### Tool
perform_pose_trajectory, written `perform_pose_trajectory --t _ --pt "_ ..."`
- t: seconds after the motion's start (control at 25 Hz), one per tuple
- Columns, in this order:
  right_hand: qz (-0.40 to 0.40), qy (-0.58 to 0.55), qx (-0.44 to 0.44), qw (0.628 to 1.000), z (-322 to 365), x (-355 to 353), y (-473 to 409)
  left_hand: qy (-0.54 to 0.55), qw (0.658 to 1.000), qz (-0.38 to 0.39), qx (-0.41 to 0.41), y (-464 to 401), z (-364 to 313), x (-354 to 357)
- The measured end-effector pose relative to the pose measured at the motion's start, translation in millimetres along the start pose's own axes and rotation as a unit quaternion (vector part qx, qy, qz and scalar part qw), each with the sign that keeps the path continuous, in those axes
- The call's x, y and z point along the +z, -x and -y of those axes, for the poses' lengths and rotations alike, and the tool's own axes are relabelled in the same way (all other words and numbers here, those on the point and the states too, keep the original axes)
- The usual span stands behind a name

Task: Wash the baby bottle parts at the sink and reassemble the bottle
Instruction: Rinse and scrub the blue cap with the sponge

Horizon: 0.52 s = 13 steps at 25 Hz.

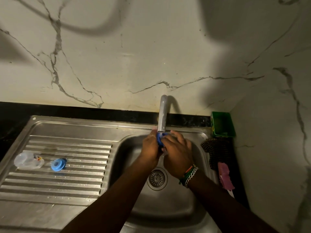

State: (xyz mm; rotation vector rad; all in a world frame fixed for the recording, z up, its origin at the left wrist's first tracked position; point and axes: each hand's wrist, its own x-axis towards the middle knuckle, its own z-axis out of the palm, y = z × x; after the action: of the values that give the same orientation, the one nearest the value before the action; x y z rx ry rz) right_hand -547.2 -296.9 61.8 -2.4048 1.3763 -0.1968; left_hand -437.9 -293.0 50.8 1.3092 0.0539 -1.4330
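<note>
A blue bottle part (159, 139) is gripped between the left hand (150, 147) and the right hand (178, 152), which are pressed together around it just under the tap (162, 115), above the sink basin (168, 204). On the ribbed drainboard (55, 180), toward its left edge, a clear bottle (27, 160) is laid on its side, with a blue ring (58, 164) just beside it. A green box (222, 124) is set at the sink's far right corner.

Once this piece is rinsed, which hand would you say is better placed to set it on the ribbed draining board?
Left, probably. Both the left hand and right hand grip the blue plastic bottle part under the steel tap, and the ribbed steel draining board lies on the left.
</note>
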Motion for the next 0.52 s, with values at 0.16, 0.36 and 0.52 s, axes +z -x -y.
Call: perform_pose_trajectory --t 0.16,0.36,0.52 --pt "-0.019 -0.218 0.019 0.976 -8.6 29.3 -5.7 -0.049 0.998 -0.027 0.025 -1.3 7.6 -1.6" --pt "-0.172 -0.440 0.193 0.860 -24.5 27.8 -26.8 -0.056 0.991 -0.083 0.083 -9.9 6.2 -18.2" --pt "-0.062 -0.305 0.126 0.942 -34.0 22.4 -85.2 -0.222 0.949 -0.064 0.213 -15.8 14.5 -40.6"
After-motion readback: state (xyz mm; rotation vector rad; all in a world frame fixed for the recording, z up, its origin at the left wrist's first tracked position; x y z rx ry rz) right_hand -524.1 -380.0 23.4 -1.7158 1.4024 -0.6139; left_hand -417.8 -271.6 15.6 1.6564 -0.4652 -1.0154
